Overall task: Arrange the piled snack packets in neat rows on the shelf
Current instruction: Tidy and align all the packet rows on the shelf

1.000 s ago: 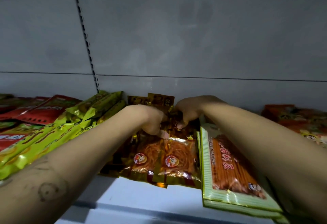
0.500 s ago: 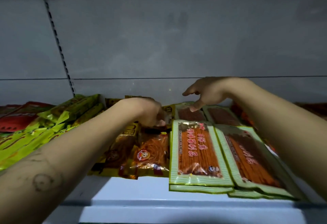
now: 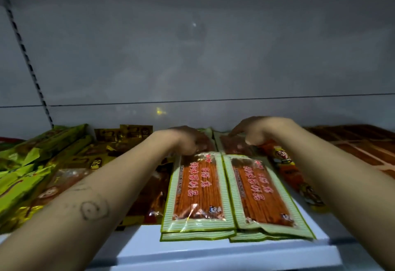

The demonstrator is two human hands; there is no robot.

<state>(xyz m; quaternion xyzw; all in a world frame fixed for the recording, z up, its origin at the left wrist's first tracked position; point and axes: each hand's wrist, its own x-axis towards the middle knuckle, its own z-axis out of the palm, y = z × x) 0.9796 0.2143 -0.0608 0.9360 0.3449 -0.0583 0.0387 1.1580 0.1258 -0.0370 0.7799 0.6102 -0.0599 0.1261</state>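
Two hands far back on the shelf (image 3: pixel 213 255). Left hand (image 3: pixel 186 140) curled down onto the rear left packet (image 3: pixel 206 142); pinching or merely pressing, cannot tell. Right hand (image 3: pixel 254 131) laid on the rear right packet (image 3: pixel 230 145) with outstretched fingers, gripping nothing.

Best to slide both rear packets square to the back wall (image 3: pixel 192 116), long edges touching, in line with the stacks in front; press flat, no crumpling.

Counted: two rear packets; left stack (image 3: pixel 198 187) and right stack (image 3: pixel 263 193), at least two deep each; one orange packet (image 3: pixel 284 163) just right; gold pile (image 3: pixel 94 159) and green pile (image 3: pixel 25 176) left, too jumbled to count; brown packets (image 3: pixel 359 142) far right, number unclear.
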